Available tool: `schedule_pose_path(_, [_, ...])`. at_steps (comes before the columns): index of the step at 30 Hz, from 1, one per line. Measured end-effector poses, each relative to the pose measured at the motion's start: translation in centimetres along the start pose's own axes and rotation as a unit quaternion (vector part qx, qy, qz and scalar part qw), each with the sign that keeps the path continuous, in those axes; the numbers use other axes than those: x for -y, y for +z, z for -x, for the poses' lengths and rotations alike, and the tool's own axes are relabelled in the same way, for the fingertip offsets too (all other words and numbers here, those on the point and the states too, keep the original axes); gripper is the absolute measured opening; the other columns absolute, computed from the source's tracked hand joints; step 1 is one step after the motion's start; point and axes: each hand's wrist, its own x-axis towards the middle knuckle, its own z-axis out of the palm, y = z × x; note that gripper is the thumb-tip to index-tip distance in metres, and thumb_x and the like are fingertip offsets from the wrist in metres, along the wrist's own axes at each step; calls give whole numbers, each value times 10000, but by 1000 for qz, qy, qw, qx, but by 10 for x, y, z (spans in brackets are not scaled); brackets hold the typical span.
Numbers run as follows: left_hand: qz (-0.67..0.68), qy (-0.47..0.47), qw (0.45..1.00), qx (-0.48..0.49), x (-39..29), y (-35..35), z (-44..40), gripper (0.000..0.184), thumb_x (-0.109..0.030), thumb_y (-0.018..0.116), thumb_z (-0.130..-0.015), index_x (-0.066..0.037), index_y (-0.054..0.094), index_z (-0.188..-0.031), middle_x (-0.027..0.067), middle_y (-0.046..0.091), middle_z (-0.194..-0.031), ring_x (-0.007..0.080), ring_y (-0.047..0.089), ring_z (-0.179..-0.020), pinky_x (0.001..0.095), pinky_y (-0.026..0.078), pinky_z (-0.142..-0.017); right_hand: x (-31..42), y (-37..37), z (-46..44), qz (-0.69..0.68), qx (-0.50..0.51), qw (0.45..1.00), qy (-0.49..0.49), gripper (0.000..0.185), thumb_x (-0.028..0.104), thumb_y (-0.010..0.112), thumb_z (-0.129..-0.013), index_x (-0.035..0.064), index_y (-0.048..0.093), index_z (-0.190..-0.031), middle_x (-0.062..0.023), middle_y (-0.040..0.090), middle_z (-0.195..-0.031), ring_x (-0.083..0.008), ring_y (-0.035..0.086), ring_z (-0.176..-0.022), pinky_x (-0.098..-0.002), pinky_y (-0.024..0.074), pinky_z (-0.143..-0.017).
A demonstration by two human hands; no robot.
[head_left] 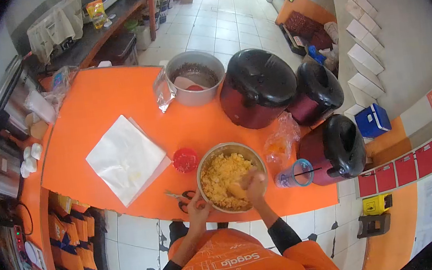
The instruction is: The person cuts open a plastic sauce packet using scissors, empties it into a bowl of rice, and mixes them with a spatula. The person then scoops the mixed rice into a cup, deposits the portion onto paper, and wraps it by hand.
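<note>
A round metal bowl (pixel 258 157) near the table's front edge holds yellow, crumbly food (pixel 223 174), like rice. My left hand (pixel 199 210) grips the bowl's rim at the lower left. My right hand (pixel 255 185) is closed over the bowl's right side, round a tan utensil (pixel 237 190) whose end is in the food. Motion blurs this hand, and the utensil's exact kind does not show. Scissors (pixel 183 201) with dark handles lie just left of my left hand. A small red container (pixel 185 160) stands at the bowl's upper left.
White paper sheets (pixel 127 158) lie on the orange table (pixel 77 105). Behind are a large grey pot (pixel 196 95) and black-lidded maroon containers (pixel 257 87), (pixel 315 91), (pixel 332 148). A blue-rimmed cup (pixel 295 175) and a clear plastic bag (pixel 283 139) stand right of the bowl.
</note>
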Motion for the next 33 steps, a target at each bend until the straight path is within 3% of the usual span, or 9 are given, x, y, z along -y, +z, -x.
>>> schedule_pose_path(4, [21,10,1000,17,-16,7,3,550,25,543,-830,-46,364,-1346,23,515,-1219,98,518,-983,231,452,-769,22,-1,22,-273,167,947,-29,387,289,411,-920,105,410,-580,-31,427,-500,-171,427,-420,-293,324,-413])
schedule_pose_path(7, [15,42,999,20,-17,10,5,560,14,552,-831,-44,352,-1351,28,517,-1216,94,531,-955,218,456,-751,-35,34,41,-12,3,927,-374,375,311,372,-958,92,455,-665,1,374,-548,-138,388,-493,-303,365,-460])
schedule_pose_path(12, [40,15,999,19,-7,3,2,573,-1,573,-828,-40,345,-1352,36,513,-1220,92,522,-979,223,466,-766,-4,5,-5,-234,11,972,34,441,366,415,-930,91,411,-585,-16,338,-507,-186,401,-478,-312,326,-462])
schedule_pose_path(16, [27,21,999,40,-1,-2,2,590,16,567,-827,-33,320,-1361,35,452,-1287,105,489,-1048,240,467,-801,22,18,19,-349,44,936,-9,358,227,384,-913,118,362,-573,-21,375,-474,-115,325,-374,-253,264,-369])
schedule_pose_path(19, [30,15,998,59,-15,0,4,598,27,560,-825,-27,307,-1364,38,403,-1331,118,454,-1103,257,451,-851,-30,53,37,-85,-148,973,-158,366,286,422,-922,107,383,-606,-17,361,-531,-163,393,-510,-326,349,-528])
schedule_pose_path(22, [56,2,997,57,-5,0,1,602,26,563,-824,-28,304,-1365,36,381,-1349,124,438,-1126,264,442,-875,-43,53,19,-42,-27,991,-125,400,334,393,-929,93,408,-610,-34,422,-552,-153,405,-507,-323,352,-518])
schedule_pose_path(27, [63,-32,997,40,-17,4,9,612,25,578,-815,-36,315,-1363,35,408,-1327,118,450,-1106,247,453,-839,-43,65,10,-503,-48,861,55,383,298,382,-909,105,335,-582,-10,326,-475,-121,298,-422,-282,253,-405])
schedule_pose_path(31, [52,-45,997,39,-25,3,8,606,26,582,-803,-29,332,-1353,39,448,-1287,117,427,-1127,249,438,-857,9,85,6,-150,-262,946,-117,402,305,377,-913,98,296,-577,-3,301,-479,-118,296,-448,-294,250,-427])
schedule_pose_path(33, [58,-41,997,40,-18,2,6,600,27,577,-803,-28,337,-1350,40,458,-1277,115,415,-1139,252,431,-871,30,63,9,-342,-110,932,-36,387,281,364,-911,104,298,-574,-1,301,-485,-102,311,-457,-274,259,-441])
